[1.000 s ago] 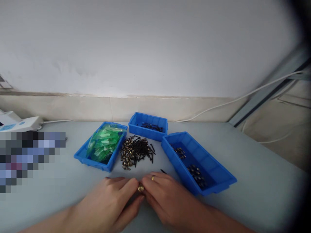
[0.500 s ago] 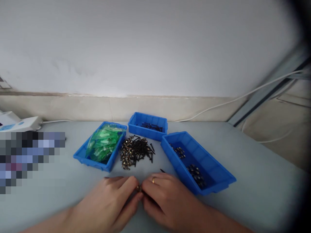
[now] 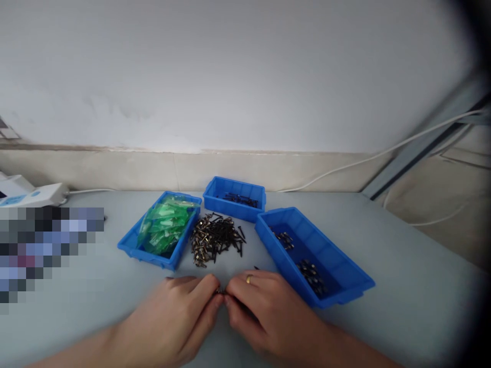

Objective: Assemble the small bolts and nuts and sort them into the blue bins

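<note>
Over the near part of the grey table [image 3: 414, 286], a small metal piece [image 3: 220, 290] is held between the tips of the left hand [image 3: 172, 312] and the right hand [image 3: 270, 306]. The hands are brought close together, with fingers and thumbs pinched on it. Most of it is hidden, so whether it is one piece or two cannot be told.

Just past the hands, black screws [image 3: 226, 235] and shiny gold bits [image 3: 200, 248] are heaped. Green bags [image 3: 166, 225] are kept in the left blue tray [image 3: 148, 259], dark screws in the back blue tray [image 3: 230, 208], and small shiny pieces [image 3: 311, 276] in the right blue tray [image 3: 330, 245], just beside the right hand.

The piece could be dropped if the pinch is made too loose, as so little can be gripped. It could be lost if it is bounced into the heap. If it is pushed crooked, it could be made to slip. The right blue tray could be bumped if the right hand is swung out.
</note>
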The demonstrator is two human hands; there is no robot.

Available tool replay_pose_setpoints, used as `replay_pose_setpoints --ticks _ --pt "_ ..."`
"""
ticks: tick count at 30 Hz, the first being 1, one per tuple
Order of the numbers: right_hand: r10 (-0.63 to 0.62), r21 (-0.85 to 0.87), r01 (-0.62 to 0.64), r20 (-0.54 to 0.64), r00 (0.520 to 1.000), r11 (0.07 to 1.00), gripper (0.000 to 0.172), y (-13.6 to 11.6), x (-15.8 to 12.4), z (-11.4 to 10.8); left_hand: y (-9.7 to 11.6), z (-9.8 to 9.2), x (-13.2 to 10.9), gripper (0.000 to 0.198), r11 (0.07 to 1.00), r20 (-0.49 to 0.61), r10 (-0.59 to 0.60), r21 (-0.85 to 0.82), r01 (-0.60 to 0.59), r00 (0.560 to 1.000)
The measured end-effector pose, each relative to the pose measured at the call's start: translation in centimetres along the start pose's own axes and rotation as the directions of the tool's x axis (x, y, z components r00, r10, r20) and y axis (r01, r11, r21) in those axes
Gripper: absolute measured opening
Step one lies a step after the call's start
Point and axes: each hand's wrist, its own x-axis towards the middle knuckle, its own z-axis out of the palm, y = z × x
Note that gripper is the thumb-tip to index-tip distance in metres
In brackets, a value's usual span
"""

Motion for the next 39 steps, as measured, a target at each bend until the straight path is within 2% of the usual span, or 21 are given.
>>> replay_pose_setpoints --ticks 6,10,13,25,35,39 --pt "0.005 0.033 -0.006 0.006 1.000 0.999 0.018 -0.05 0.08 -0.03 -0.04 -0.15 0.19 0.027 1.000 0.000 -0.010 -0.007 0.010 1.000" --pt "0.048 0.127 -0.045 -0.022 0.999 0.991 0.008 -0.19 -0.08 -0.22 -0.04 -0.24 0.25 0.029 0.999 -0.004 -0.001 -0.035 0.001 1.000" --pt "0.033 0.150 -0.023 -0.065 0.997 0.988 0.012 -0.30 -0.14 -0.35 -0.02 -0.16 0.13 0.030 0.999 0.001 -0.008 -0.046 0.008 1.000" --pt "-0.042 0.160 0.028 0.084 0.996 0.987 0.003 -0.62 -0.01 -0.87 -0.09 -0.16 0.02 0.030 1.000 0.014 -0.009 0.000 0.009 1.000" --pt "-0.096 0.101 0.088 0.071 0.993 0.991 0.007 -0.51 0.12 -0.52 -0.26 0.21 -0.11 0.027 0.999 -0.014 -0.015 -0.030 0.015 1.000" --pt "-0.051 0.136 0.041 0.072 0.996 0.990 0.008 -0.46 0.17 -0.33 -0.20 0.12 -0.04 0.024 0.997 -0.005 -0.054 -0.055 0.054 0.999"
